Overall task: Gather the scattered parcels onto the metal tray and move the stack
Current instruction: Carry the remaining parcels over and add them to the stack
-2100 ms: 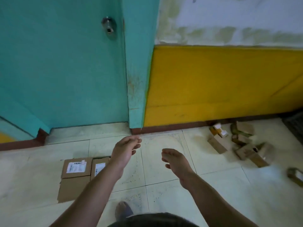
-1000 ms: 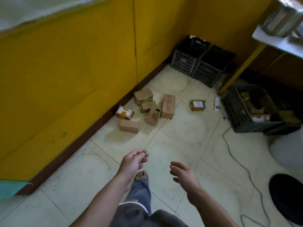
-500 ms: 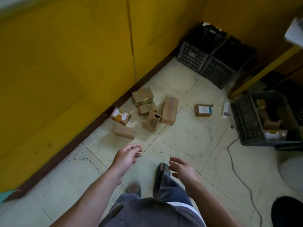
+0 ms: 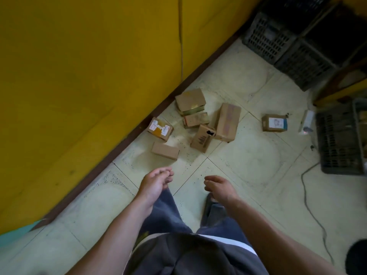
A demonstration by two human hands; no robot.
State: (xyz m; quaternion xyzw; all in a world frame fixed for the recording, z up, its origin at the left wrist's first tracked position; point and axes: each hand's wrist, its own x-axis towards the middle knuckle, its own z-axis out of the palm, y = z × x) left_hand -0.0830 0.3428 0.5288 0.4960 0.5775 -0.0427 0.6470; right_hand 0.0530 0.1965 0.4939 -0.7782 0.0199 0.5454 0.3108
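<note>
pretty sure this is the very start of the gathering step, nothing picked up yet. left hand (image 4: 155,182) and right hand (image 4: 219,186) hang out in front over the tiled floor (image 4: 248,155), both empty, fingers loosely curled. the left ones are bunched together, the right ones a bit spread

using the long carton (image 4: 228,121) as the reference: a box with a black mark (image 4: 203,139) sits right up against its near-left side, a small carton (image 4: 195,120) is just left of it, and a bigger brown box (image 4: 190,100) lies past that one, nearer the wall. a labelled box with an orange sticker (image 4: 160,129) is further left by the skirting, and a plain box (image 4: 165,150) lies left of the carton and closest to the hands. one lone parcel with a blue-edged label (image 4: 274,123) sits well apart to its right. the metal tray isn't in view, so can't say where it is

next move is probably crouching and reaching for the plain box, then finding that tray. looks like light cardboard, easy grabs

room: pale scuffed tiles, yellow wall (image 4: 79,76) with dark skirting (image 4: 127,139) left of the long carton, black plastic crates (image 4: 266,39) beyond it in the corner, a grey crate (image 4: 337,139) far to its right, and a cable (image 4: 309,205) trailing on the near right, worth not tripping on
</note>
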